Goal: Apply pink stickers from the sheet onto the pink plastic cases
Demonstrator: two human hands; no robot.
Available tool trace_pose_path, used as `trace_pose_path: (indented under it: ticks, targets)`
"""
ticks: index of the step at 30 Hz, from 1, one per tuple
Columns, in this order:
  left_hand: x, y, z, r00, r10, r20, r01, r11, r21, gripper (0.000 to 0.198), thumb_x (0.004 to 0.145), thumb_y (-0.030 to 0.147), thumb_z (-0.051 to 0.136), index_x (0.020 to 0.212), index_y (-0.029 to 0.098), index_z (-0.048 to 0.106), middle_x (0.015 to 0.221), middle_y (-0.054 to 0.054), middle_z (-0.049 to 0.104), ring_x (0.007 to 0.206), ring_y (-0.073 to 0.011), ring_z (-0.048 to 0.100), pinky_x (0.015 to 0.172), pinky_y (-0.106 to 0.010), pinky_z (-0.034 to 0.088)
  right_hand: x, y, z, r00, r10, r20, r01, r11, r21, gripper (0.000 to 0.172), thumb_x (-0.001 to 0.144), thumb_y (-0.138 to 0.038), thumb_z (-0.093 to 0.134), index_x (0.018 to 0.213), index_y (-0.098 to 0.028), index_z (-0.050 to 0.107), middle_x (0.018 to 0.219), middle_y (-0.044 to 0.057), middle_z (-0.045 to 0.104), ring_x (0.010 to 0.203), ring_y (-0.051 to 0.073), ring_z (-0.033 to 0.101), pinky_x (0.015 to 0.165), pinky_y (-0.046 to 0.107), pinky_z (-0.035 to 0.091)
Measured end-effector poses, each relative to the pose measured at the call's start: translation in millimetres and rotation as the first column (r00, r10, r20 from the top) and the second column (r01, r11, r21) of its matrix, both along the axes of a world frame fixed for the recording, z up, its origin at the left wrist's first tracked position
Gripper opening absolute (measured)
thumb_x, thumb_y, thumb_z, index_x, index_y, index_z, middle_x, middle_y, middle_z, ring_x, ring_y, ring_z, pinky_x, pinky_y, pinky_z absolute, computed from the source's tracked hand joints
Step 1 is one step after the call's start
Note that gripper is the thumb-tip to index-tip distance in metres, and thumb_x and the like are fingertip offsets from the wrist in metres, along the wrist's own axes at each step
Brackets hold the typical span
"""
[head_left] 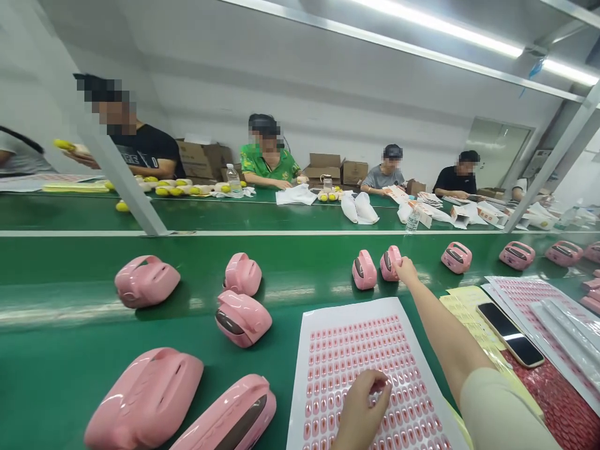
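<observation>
My right hand (407, 272) reaches forward and grips a small pink plastic housing (390, 262) with a dark oval panel, on the green belt. Just left of it stands another pink housing (364, 270), apart from my fingers. My left hand (363, 406) hovers over a white sheet of pink oval stickers (356, 350), thumb and forefinger pinched together. Whatever is between those fingertips, if anything, is too small to make out. Larger in view at the lower left are two pink housings, one showing its slotted side (150, 397) and one its dark panel (239, 419).
More pink housings (456, 257) stand along the belt (300, 250). At right lie a phone (510, 334), yellow sheets (462, 300), another sticker sheet (529, 290) and red wrap (557, 397). A metal post (122, 169) rises at left. Several co-workers sit across the line.
</observation>
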State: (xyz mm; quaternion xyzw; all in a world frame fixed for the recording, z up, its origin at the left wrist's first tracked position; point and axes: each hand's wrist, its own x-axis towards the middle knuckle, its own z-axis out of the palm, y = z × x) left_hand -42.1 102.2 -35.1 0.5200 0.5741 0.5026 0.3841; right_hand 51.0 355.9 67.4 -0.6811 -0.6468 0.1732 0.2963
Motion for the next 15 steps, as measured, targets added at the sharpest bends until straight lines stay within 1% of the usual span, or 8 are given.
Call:
trace_pose_path:
  ticks: [3, 5, 7, 10, 12, 14, 15]
  targets:
    - [1.2, 0.2, -1.1, 1.0, 0.007, -0.016, -0.007, 1.0, 0.006, 0.016, 0.071, 0.035, 0.051, 0.07, 0.021, 0.059, 0.074, -0.006, 0.062, 0.07, -0.0209, 0.056, 0.067, -0.033, 0.044, -17.0, -4.3, -2.6, 1.0, 0.004, 0.002, -0.004, 0.998, 0.066, 0.028, 0.082, -0.023, 0.044, 0.107, -0.01, 0.044, 0.116, 0.017, 0.042, 0.099, 0.024, 0.051, 0.075, 0.03, 0.038]
    - [0.7, -0.2, 0.5, 1.0, 0.007, -0.026, -0.007, 1.0, 0.007, 0.016, 0.071, 0.034, 0.051, 0.07, 0.021, 0.059, 0.074, -0.006, 0.062, 0.071, -0.0209, 0.056, 0.067, -0.033, 0.044, -33.3, -10.5, -3.5, 0.998, 0.055, -0.005, -0.055, 0.994, 0.097, 0.03, 0.083, -0.026, 0.043, 0.111, -0.012, 0.041, 0.122, 0.016, 0.038, 0.108, 0.025, 0.045, 0.081, 0.031, 0.036]
    - [-0.2, -0.8, 2.4, 1.0, -0.003, -0.026, 0.003, 1.0, 0.004, 0.015, 0.071, 0.034, 0.051, 0.071, 0.021, 0.059, 0.074, -0.006, 0.062, 0.071, -0.021, 0.056, 0.068, -0.033, 0.044, -50.5, -17.2, -4.5, 0.991, 0.129, -0.02, -0.127, 0.989, 0.079, 0.028, 0.08, -0.026, 0.049, 0.104, -0.014, 0.045, 0.116, 0.014, 0.044, 0.107, 0.025, 0.045, 0.082, 0.031, 0.036]
    - [-0.9, -1.6, 3.5, 1.0, -0.003, 0.026, 0.004, 1.0, -0.009, 0.018, 0.072, 0.037, 0.052, 0.074, 0.02, 0.06, 0.077, -0.006, 0.063, 0.074, -0.0215, 0.057, 0.071, -0.034, 0.044, -68.1, -28.3, -2.7, 0.98, 0.186, -0.076, -0.186, 0.983, 0.006, 0.016, 0.074, -0.017, 0.055, 0.089, -0.013, 0.05, 0.099, 0.014, 0.054, 0.095, 0.026, 0.052, 0.078, 0.033, 0.038]
    - [-1.0, -1.2, 2.9, 0.996, 0.012, 0.091, -0.008, 0.999, -0.036, 0.024, 0.072, 0.042, 0.053, 0.078, 0.02, 0.06, 0.079, -0.007, 0.062, 0.076, -0.0219, 0.057, 0.073, -0.035, 0.045, -70.0, -38.9, 2.4, 0.968, 0.208, -0.137, -0.212, 0.977, -0.011, 0.009, 0.072, -0.013, 0.054, 0.08, -0.014, 0.049, 0.093, 0.012, 0.055, 0.093, 0.025, 0.053, 0.077, 0.033, 0.038]
    - [-2.0, 0.9, 1.6, 0.982, 0.048, 0.182, -0.036, 0.997, -0.064, 0.032, 0.07, 0.047, 0.056, 0.087, 0.02, 0.06, 0.083, -0.008, 0.061, 0.079, -0.0225, 0.058, 0.073, -0.036, 0.045, -64.0, -54.7, 9.6, 0.947, 0.238, -0.215, -0.245, 0.969, -0.007, 0.008, 0.071, -0.013, 0.054, 0.074, -0.016, 0.048, 0.09, 0.008, 0.056, 0.092, 0.022, 0.053, 0.077, 0.03, 0.039]
    - [-3.2, 2.6, 0.8, 0.966, 0.074, 0.247, -0.061, 0.996, -0.064, 0.037, 0.069, 0.048, 0.058, 0.094, 0.02, 0.059, 0.087, -0.008, 0.06, 0.081, -0.0226, 0.057, 0.074, -0.036, 0.045, -58.7, -64.8, 13.0, 0.932, 0.253, -0.262, -0.265, 0.964, -0.012, 0.008, 0.071, -0.014, 0.053, 0.073, -0.018, 0.047, 0.087, 0.006, 0.056, 0.088, 0.019, 0.054, 0.074, 0.028, 0.041]
